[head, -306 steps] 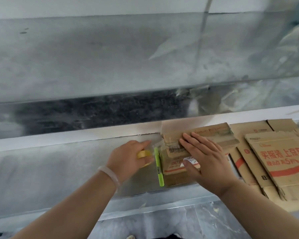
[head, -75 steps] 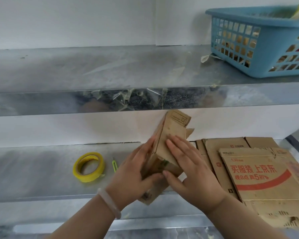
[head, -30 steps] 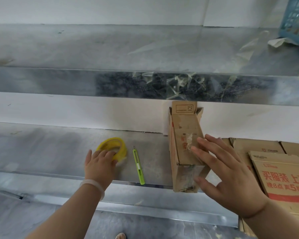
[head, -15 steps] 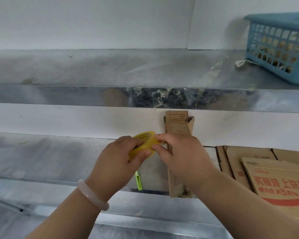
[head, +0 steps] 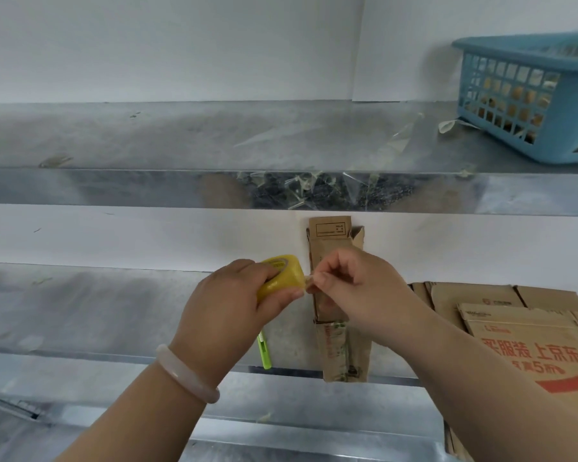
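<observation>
My left hand (head: pixel 234 305) grips a yellow roll of tape (head: pixel 282 273) above the lower metal shelf (head: pixel 97 305). My right hand (head: pixel 354 281) pinches the loose end of the tape at the roll's right side. Just behind both hands a small brown cardboard box (head: pixel 339 348) stands on the shelf, its top flap up against the white wall. My right hand hides the box's middle.
A green utility knife (head: pixel 265 356) lies on the shelf by the box's left side, partly under my left hand. Flattened cardboard boxes (head: pixel 521 335) are stacked at the right. A blue plastic basket (head: pixel 528 95) sits on the upper shelf (head: pixel 214 135), whose front edge carries tape scraps.
My left hand picked the tape roll up from the shelf. My right hand left the box and came to the roll, where it now pinches the tape end.
</observation>
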Demonstrator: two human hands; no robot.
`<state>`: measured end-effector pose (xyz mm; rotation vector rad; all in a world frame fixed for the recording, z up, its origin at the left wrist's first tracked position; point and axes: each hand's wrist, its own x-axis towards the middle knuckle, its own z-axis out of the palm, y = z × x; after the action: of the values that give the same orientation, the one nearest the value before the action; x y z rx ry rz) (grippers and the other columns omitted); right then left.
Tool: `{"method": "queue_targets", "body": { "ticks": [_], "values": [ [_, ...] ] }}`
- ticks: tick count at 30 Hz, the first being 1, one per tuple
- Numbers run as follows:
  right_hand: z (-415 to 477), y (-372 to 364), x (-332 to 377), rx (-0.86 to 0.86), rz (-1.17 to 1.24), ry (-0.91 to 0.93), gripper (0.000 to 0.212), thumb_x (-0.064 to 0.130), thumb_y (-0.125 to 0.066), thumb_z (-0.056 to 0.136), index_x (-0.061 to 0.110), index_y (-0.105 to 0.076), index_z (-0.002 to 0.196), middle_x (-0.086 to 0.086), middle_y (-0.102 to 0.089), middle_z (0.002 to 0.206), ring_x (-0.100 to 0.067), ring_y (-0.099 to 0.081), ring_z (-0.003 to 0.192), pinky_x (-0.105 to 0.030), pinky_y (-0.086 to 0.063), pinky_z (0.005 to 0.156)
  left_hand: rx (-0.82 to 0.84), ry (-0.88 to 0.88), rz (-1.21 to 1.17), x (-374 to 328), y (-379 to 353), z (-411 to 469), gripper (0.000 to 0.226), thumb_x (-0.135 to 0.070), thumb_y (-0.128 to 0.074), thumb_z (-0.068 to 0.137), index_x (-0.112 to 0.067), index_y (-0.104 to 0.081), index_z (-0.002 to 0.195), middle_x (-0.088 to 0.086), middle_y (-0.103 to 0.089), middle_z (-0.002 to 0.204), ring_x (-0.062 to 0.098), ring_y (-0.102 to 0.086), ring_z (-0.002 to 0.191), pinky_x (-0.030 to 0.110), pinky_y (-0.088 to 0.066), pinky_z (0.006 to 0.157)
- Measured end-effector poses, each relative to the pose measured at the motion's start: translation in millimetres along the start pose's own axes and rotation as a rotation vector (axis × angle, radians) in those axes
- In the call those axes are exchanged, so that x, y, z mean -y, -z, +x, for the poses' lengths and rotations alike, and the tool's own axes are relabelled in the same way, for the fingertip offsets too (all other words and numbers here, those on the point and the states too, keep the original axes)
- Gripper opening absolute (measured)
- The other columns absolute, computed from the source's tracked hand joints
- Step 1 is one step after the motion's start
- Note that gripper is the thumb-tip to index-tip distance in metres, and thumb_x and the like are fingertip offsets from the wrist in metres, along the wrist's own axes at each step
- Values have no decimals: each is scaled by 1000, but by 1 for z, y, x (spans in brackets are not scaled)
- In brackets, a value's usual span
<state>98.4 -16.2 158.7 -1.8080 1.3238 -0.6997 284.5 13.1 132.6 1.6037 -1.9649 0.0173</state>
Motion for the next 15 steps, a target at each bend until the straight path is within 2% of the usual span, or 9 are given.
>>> {"method": "queue_targets", "body": {
  "ticks": [2,4,6,8,10,12,15],
  "values": [
    [-4,2,3,24,157,-25,10,22,-56,97,21,-63,89,12,-75,85,-5,-69,71,-22,-54,71,21,49,31,2,5,5,79,-87,-23,73,-25,-71,88,-13,-56,70,8,-52,63,27,-44,57],
    [-5,3,5,27,393,-63,12,12,-54,98,13,-61,88,1,-76,84,-12,-72,72,-28,-55,69,34,55,48,1,8,9,88,-91,-14,69,-25,-71,81,-10,-59,68,8,-54,64,32,-48,58],
    [-3,4,6,11,610,-120,10,4,-52,97,9,-60,93,-7,-75,82,-20,-73,78,-33,-58,67,37,46,44,-3,10,13,83,-90,-18,70,-27,-71,80,-9,-59,68,8,-54,65,31,-48,60],
    [-2,6,8,19,713,-190,10,5,-55,96,9,-63,101,-9,-73,82,-21,-72,80,-36,-61,70,39,56,52,-7,11,15,73,-84,-25,71,-28,-71,80,-10,-58,68,7,-53,66,29,-46,60],
    [-2,8,7,66,676,-194,12,15,-66,90,12,-68,102,-9,-73,87,-19,-72,83,-36,-61,73,39,70,53,-9,12,16,69,-81,-27,71,-29,-71,80,-10,-58,68,7,-53,65,28,-46,60],
    [-3,10,5,99,541,-160,16,20,-76,82,14,-73,97,-8,-75,90,-18,-73,85,-34,-61,76,50,72,19,-10,13,17,66,-81,-30,71,-30,-72,80,-11,-59,67,6,-54,65,26,-45,59],
    [-3,12,4,74,374,-116,9,17,-76,83,12,-74,90,-8,-74,81,-16,-73,75,-31,-61,72,157,90,-98,-10,16,16,55,-80,-39,78,-35,-71,81,-14,-63,70,3,-57,74,17,-40,59]
  ]
}}
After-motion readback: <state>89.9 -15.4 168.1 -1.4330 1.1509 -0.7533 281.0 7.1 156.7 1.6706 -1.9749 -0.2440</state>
